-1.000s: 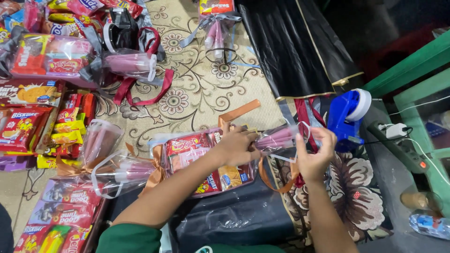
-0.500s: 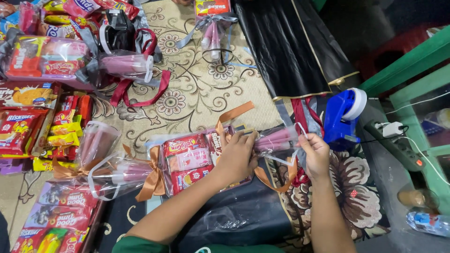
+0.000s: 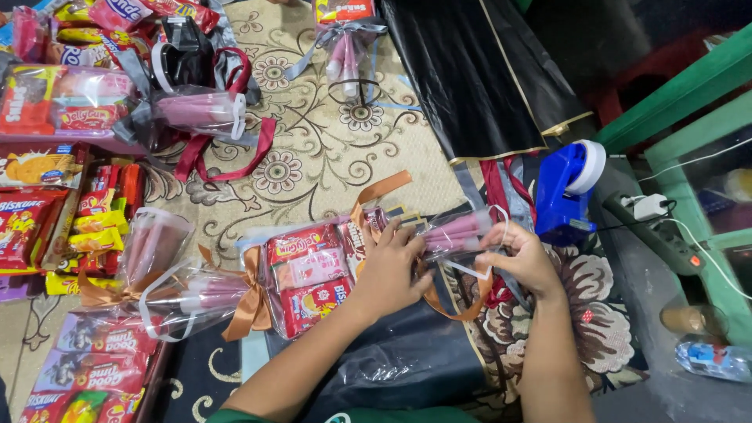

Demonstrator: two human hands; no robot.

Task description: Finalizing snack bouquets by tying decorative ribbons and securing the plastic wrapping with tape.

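Clear plastic wraps the snack bundle (image 3: 313, 278) under the left hand (image 3: 389, 270), fingers pressing its top. The right hand (image 3: 523, 258) pinches a white strip (image 3: 466, 270) beside the bundle's pink neck (image 3: 458, 233).

A home floor is serving as a gift-packing spot: a patterned carpet (image 3: 313, 157) is lying under heaps of snack packets (image 3: 70, 204), ribbon-tied cellophane parcels (image 3: 196, 110), a blue tape dispenser (image 3: 568, 192) and a power strip (image 3: 662, 235) beside green furniture (image 3: 689, 86).

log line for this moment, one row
left hand: pressing snack bundle | right hand: holding clear wrap | blue tape dispenser: beside, untouched
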